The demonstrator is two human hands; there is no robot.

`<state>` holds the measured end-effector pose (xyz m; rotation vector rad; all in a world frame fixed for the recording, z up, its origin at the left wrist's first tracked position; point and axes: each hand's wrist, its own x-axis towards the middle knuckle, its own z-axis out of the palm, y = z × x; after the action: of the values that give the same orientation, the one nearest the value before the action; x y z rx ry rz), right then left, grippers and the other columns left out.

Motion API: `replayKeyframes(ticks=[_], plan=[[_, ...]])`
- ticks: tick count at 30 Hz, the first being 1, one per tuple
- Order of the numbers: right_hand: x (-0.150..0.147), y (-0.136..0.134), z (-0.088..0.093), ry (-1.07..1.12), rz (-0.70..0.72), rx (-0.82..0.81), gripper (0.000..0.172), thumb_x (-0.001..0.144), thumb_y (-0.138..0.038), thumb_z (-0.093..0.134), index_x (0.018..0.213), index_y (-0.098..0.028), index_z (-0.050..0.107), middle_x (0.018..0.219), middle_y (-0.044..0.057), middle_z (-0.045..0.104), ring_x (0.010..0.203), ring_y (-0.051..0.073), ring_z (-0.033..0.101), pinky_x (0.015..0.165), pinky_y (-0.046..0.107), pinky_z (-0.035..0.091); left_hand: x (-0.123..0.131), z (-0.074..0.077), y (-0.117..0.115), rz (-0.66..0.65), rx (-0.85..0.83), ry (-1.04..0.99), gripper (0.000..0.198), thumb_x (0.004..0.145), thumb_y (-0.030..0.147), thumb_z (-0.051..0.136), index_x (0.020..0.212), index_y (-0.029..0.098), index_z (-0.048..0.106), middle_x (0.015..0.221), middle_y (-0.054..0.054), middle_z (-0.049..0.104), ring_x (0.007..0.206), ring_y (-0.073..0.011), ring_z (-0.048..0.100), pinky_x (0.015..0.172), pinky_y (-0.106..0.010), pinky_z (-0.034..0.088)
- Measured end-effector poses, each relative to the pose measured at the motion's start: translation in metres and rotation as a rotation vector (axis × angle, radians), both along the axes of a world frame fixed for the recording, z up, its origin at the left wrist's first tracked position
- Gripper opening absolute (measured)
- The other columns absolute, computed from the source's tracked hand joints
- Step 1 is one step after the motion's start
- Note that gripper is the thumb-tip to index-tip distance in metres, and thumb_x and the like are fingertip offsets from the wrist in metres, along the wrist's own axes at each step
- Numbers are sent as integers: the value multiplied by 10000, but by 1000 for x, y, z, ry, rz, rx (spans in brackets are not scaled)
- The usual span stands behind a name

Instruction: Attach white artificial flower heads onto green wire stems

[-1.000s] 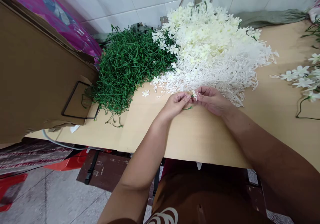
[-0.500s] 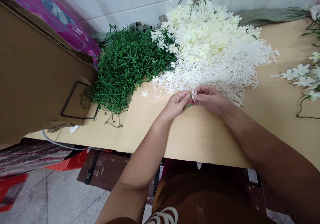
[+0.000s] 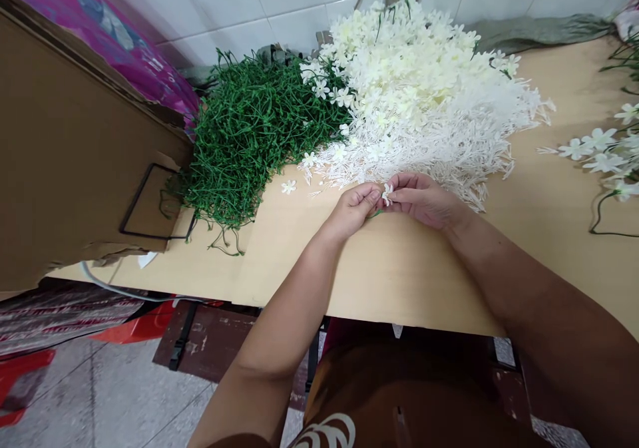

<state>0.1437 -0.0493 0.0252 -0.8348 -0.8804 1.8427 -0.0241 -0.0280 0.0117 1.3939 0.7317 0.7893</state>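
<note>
My left hand (image 3: 357, 206) is closed in a pinch on a green plastic stem (image 3: 375, 214), most of which its fingers hide. Between my two hands a small white artificial flower (image 3: 387, 194) faces up and toward me. The fingertips of my right hand (image 3: 422, 200) pinch this flower at its petals. Both hands meet just above the table, in front of a heap of thin white stamens (image 3: 449, 155). Behind that lies a big pile of white and cream flowers (image 3: 409, 68). To its left spreads a pile of green stems (image 3: 264, 115).
A cardboard box (image 3: 84, 148) stands at the left, with a black wire frame (image 3: 134, 198) against it. One loose flower (image 3: 288, 186) lies on the wooden table (image 3: 289, 261). More white flowers on stems (image 3: 604, 162) lie at the right edge. A tiled wall (image 3: 219, 2) closes off the back.
The flower between my fingers has turned so that more of its petals show. My hands have stayed in nearly the same place.
</note>
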Motion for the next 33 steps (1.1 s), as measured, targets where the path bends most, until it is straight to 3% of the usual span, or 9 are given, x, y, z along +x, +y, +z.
replayKeyframes(ticks=[10,19,26,33], plan=[[-1,2,-3,-97,-44,-5,320,484,-201,911,561,-182,600,560,-35,657,574,86,618,597,214,481,0,1,-2,-21,5,45,616,663,767,654,658,174,485,535,58,371,497,-64,271,508,-248,192],[2,2,-4,-69,31,37,301,536,-319,907,616,-197,643,633,-13,685,639,119,638,674,267,510,-3,-2,1,-45,18,22,578,713,733,639,679,171,505,548,44,359,524,-81,296,524,-244,221],[-1,1,-1,-94,0,35,300,479,-250,921,552,-185,638,570,-35,664,563,72,601,596,208,465,-3,-1,-1,-39,0,30,594,691,739,655,664,169,492,562,39,380,531,-76,301,528,-243,217],[-3,0,-3,-155,-40,54,298,493,-257,905,555,-191,621,555,-40,637,547,85,587,617,251,493,-3,0,-2,-41,-1,30,584,702,733,649,667,174,484,552,42,376,515,-73,285,517,-248,200]])
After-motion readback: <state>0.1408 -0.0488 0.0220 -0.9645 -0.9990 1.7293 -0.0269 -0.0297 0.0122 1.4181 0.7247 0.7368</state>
